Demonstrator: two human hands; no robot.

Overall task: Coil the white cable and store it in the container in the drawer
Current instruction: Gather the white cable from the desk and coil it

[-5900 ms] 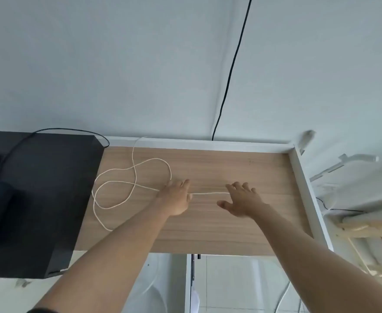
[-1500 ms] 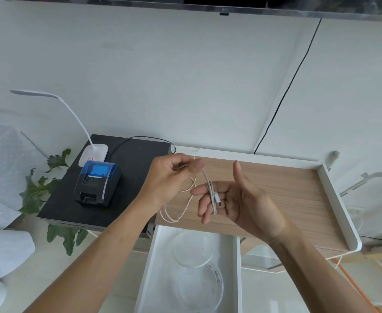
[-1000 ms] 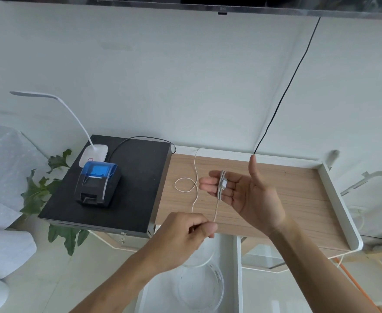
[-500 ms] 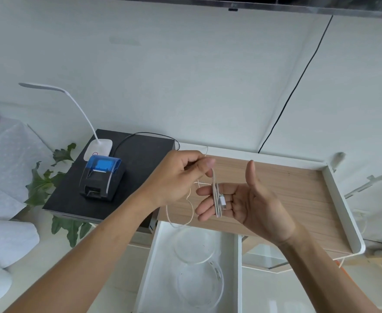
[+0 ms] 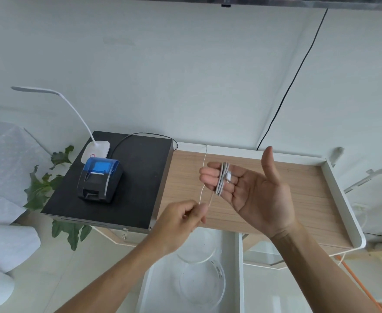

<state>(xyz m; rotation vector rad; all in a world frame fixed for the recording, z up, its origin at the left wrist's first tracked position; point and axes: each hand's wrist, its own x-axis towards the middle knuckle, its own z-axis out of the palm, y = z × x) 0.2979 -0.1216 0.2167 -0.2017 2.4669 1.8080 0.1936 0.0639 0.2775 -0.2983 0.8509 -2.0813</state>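
Observation:
The white cable is wound in several turns around the fingers of my right hand, which is held palm up over the wooden table with the thumb raised. A white plug lies on those fingers. My left hand pinches the cable's loose strand below and left of the coil, near the table's front edge. The rest of the strand runs up to the table's back edge. Below, the white drawer stands pulled out with clear round containers inside.
A black box on the left carries a blue-lidded printer and a white desk lamp. The wooden table has a raised white rim on the right. A green plant stands at the left.
My left hand has swung from above the coil down to below it, drawing the strand another turn around my right fingers. Less loose cable lies on the table.

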